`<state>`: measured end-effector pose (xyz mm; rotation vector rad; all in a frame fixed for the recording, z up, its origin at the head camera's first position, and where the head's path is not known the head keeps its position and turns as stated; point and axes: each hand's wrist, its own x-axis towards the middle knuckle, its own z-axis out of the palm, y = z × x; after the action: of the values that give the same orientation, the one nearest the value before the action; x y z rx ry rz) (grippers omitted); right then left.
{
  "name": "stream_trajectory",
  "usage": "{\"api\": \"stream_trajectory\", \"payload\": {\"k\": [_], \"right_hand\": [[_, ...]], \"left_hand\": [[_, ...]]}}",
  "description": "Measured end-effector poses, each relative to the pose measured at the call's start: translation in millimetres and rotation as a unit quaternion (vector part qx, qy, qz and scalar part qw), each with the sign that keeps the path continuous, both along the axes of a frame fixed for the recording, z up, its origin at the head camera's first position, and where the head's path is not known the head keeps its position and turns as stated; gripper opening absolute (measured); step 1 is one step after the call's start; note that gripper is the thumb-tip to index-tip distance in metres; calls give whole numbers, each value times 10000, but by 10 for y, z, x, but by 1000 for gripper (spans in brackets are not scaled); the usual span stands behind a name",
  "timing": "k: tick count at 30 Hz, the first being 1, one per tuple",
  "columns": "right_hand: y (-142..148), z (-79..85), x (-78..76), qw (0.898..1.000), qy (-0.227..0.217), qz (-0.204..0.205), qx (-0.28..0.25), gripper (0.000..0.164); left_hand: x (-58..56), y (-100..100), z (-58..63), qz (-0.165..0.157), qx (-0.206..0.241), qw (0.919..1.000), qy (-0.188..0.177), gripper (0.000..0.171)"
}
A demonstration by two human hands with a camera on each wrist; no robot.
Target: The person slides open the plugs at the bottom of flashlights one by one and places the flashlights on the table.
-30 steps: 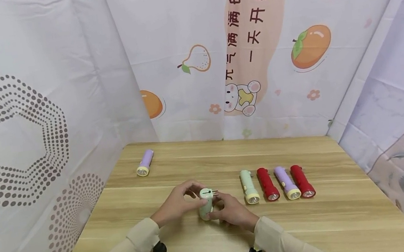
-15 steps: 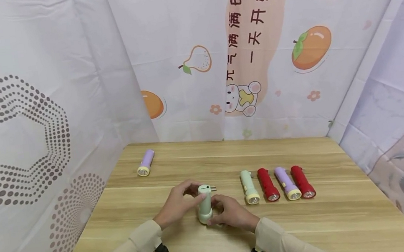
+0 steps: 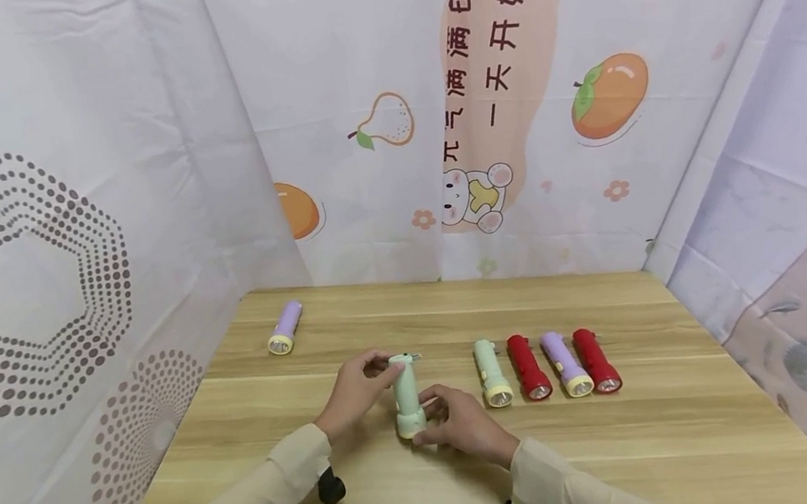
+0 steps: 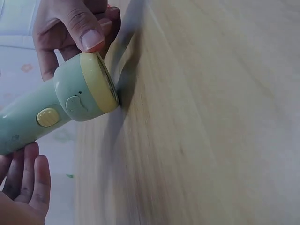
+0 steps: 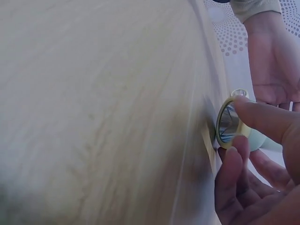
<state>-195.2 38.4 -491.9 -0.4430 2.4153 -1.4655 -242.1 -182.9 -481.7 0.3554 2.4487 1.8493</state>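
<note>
A pale green flashlight [image 3: 406, 390] with a yellow lens rim stands between both hands, tail end up and lens end down close over the table. My left hand [image 3: 355, 388] holds the tail end, thumb on the near side. Lower down, my right hand [image 3: 466, 425] pinches the flashlight head with thumb and fingers. A small metal piece sticks out at the tail. The left wrist view shows a yellow switch [image 4: 48, 117] on the body. In the right wrist view the round lens [image 5: 228, 123] faces the table, partly covered by the right thumb.
On the wooden table [image 3: 624, 443], a row to the right holds a green flashlight [image 3: 492, 374], a red one [image 3: 529, 367], a purple one [image 3: 567, 365] and another red one [image 3: 597, 360]. Another purple flashlight [image 3: 287, 327] lies far left. Printed curtains [image 3: 320, 60] enclose the table.
The green flashlight has tipped, its tail end moving away from the head camera, so more of its length shows. My left hand moved slightly forward with it; the right stayed at the head.
</note>
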Motion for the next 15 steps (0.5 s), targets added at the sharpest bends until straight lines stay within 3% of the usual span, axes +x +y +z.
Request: {"api": "stream_trajectory", "payload": {"k": [6, 15], "right_hand": [[30, -8, 21, 9997, 72, -250, -44, 49], [87, 26, -12, 9977, 373, -541, 169, 45]], "left_hand": [[-104, 57, -41, 136, 395, 9979, -497, 45], [-251, 189, -76, 160, 802, 9939, -734, 45]]}}
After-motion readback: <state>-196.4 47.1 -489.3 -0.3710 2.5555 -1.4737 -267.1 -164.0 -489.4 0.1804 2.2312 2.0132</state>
